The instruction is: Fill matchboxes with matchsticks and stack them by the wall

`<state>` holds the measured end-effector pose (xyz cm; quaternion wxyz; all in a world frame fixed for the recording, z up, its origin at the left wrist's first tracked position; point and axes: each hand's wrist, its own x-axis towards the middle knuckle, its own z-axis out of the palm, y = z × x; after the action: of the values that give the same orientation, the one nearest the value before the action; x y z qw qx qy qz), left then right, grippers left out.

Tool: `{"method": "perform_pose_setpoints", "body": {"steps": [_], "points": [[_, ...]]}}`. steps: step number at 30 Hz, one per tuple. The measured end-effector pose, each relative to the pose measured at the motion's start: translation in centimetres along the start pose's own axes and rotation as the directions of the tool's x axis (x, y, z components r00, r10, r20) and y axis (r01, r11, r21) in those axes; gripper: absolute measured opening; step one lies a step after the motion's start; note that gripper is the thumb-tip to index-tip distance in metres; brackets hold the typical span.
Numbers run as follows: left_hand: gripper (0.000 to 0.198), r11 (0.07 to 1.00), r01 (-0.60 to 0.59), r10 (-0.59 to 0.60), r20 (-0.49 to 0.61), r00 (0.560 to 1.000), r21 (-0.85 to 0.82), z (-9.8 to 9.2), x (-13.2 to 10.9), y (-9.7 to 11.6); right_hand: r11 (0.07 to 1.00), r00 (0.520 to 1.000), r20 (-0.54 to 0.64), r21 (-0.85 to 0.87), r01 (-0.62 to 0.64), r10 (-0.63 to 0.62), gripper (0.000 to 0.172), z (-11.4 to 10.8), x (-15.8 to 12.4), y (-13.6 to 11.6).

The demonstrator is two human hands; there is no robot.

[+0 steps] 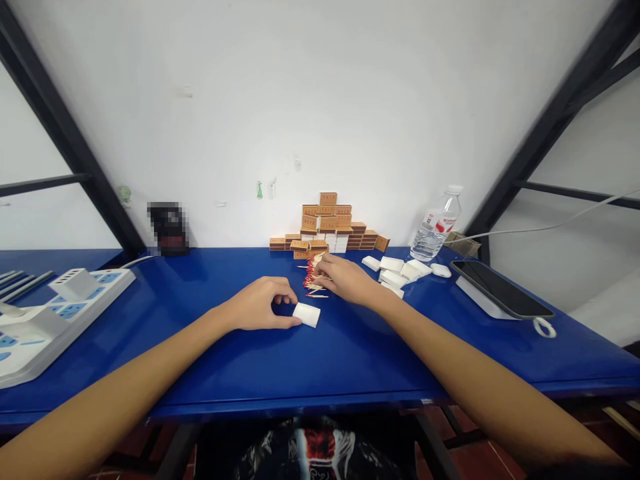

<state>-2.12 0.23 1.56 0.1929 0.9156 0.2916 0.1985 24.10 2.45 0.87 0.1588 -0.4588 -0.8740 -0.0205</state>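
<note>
A small white matchbox tray point(307, 315) lies on the blue table. My left hand point(263, 303) pinches its left end, the thumb at the near corner and the curled fingers at the far one. Farther back is a heap of red-tipped matches point(314, 283). The fingers of my right hand point(345, 277) are closed on matches at the heap's right side, and the fingertips are partly hidden. Just behind the heap, brown matchboxes point(327, 222) stand stacked in steps against the wall. Several more white trays point(393, 265) lie loosely to the right of my right hand.
At the right stand a water bottle point(435, 227) and a phone point(500, 288) on a white box, with a cable behind. A white earbud-like case point(441, 270) lies near the trays. At the left are a power strip point(95, 303) and a dark, blurred object point(170, 230).
</note>
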Motion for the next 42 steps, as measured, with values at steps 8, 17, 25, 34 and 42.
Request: {"method": "perform_pose_setpoints", "body": {"steps": [8,17,25,34,42], "points": [[0.046,0.997,-0.058,0.057,0.021,0.998,0.042,0.0,-0.1,-0.2,0.996,0.997,0.065,-0.077,-0.045,0.051,0.014,-0.5,0.2,-0.6],[0.033,0.998,-0.039,0.037,0.037,0.999,0.044,0.1,-0.1,0.0,0.994,0.996,0.072,-0.099,-0.038,0.045,0.019,-0.4,0.0,0.0],[0.032,0.991,0.042,-0.037,-0.039,0.999,0.126,-0.1,-0.1,-0.7,0.995,0.999,0.019,-0.089,-0.043,0.045,0.021,-0.9,-0.3,0.5],[0.030,0.982,0.092,-0.072,-0.122,0.990,0.164,0.3,0.0,-1.3,0.970,0.992,-0.088,0.218,0.110,-0.093,0.018,-1.4,-0.8,-0.6],[0.033,0.989,0.061,-0.047,-0.108,0.993,0.136,0.5,0.1,-1.1,0.956,0.977,-0.047,0.198,0.215,-0.210,0.015,-0.6,-0.9,-3.9]]}}
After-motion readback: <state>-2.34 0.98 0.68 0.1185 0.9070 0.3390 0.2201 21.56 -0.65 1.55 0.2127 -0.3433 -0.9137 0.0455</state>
